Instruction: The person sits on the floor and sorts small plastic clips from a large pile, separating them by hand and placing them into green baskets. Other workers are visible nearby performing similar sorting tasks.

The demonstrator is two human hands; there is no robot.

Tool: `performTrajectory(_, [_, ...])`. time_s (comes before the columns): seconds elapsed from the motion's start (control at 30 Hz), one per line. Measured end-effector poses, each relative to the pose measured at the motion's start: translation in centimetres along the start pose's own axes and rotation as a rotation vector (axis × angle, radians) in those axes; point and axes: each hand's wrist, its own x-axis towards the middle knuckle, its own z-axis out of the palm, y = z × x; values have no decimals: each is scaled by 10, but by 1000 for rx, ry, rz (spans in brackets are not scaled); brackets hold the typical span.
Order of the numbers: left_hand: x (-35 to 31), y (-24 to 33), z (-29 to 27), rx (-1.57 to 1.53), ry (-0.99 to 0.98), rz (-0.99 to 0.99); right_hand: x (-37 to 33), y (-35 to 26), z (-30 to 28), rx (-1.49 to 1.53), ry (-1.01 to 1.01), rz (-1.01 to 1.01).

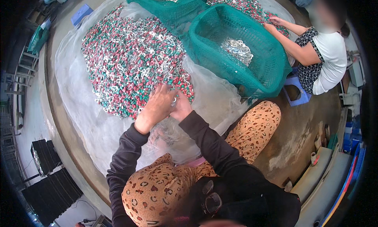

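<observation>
A broad heap of small red and green pieces with white hook-shaped bits (134,61) lies spread in front of me. My left hand (157,103) is at its near edge, back up, with the fingers bent toward my right hand. My right hand (182,107) is turned inward beside it, fingers curled. A small shiny piece (173,101) shows between the two hands; which hand holds it is hard to tell. The fingertips are partly hidden among the pieces and behind the left hand.
Translucent sheeting (208,93) lies under the heap. At right stands a green mesh-lined basket (256,81) with pale hooks (237,50) inside; another green basket (169,8) is behind. A co-worker (328,54) sits by a blue stool (296,94), hands in a farther heap (244,4).
</observation>
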Motion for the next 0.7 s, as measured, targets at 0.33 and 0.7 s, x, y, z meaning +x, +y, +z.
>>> performTrajectory(0.33, [-28, -57, -42, -165, 424, -348, -52, -263, 122, -41, -268, -471])
performTrajectory(0.7, [-121, -62, -62, -117, 263, -711, 16, -397, 9, -2048, 335, -622])
